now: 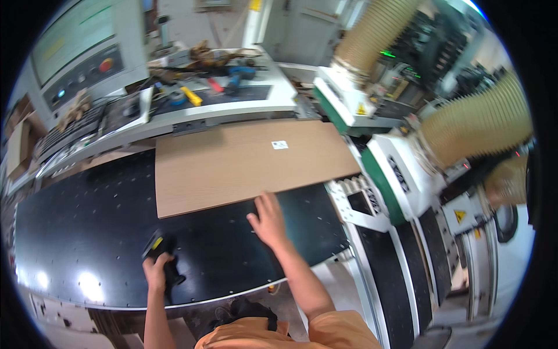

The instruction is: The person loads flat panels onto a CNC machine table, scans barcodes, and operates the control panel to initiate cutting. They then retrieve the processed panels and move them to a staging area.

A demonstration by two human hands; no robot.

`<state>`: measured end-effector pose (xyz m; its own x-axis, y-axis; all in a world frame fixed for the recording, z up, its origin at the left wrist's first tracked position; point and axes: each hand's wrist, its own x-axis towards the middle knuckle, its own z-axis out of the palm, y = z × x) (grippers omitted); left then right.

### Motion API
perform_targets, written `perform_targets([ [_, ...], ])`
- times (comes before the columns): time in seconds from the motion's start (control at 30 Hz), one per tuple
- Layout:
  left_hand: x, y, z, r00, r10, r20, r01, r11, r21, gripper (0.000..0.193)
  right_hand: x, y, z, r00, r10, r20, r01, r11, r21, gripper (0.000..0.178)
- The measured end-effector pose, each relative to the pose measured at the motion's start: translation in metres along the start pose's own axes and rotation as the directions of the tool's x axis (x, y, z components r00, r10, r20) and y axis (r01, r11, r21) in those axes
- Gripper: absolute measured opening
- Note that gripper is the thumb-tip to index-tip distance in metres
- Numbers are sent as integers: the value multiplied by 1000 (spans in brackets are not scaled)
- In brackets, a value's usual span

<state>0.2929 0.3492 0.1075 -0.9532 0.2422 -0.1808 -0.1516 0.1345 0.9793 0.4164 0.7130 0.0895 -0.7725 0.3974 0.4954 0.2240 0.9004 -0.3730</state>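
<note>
A light wood-coloured board [232, 168] lies flat on the black machine table, with a small white printed label [279, 145] stuck on its top. My left hand [157, 270] is closed round the grip of a black handheld scanner [154, 244] with a yellow patch, held over the table short of the board's near left corner. My right hand [270, 221] is at the board's near edge, fingers stretched forward and thumb apart. Its fingertips are at the edge; whether they press on it I cannot tell. Nothing is in that hand.
The black table [87, 232] is dotted with small holes. Machine heads with green skirts [401, 174] and ribbed hoses [476, 128] stand at the right, beside rails. Behind are a cluttered shelf [232, 102] with tools, a keyboard [72, 128] and a control panel [87, 72].
</note>
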Motion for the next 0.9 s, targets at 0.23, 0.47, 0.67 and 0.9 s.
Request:
perform_targets([
  [0.23, -46, -16, -44, 998, 15, -57, -13, 999, 36, 29, -90, -59, -30, 991, -19, 129, 11, 998, 61, 42],
  [0.47, -53, -30, -48, 991, 77, -105, -79, 997, -13, 28, -124, -77, -42, 998, -3, 57, 2, 1000, 9, 38],
  [0.67, -62, -36, -63, 996, -35, -87, 37, 999, 26, 27, -129, -92, -39, 998, -25, -53, 23, 999, -39, 30],
  [0.9, -66, -30, -65, 1000, -29, -2, 29, 998, 58, 35, -136, -94, -34, 994, 49, -93, -52, 998, -33, 23],
])
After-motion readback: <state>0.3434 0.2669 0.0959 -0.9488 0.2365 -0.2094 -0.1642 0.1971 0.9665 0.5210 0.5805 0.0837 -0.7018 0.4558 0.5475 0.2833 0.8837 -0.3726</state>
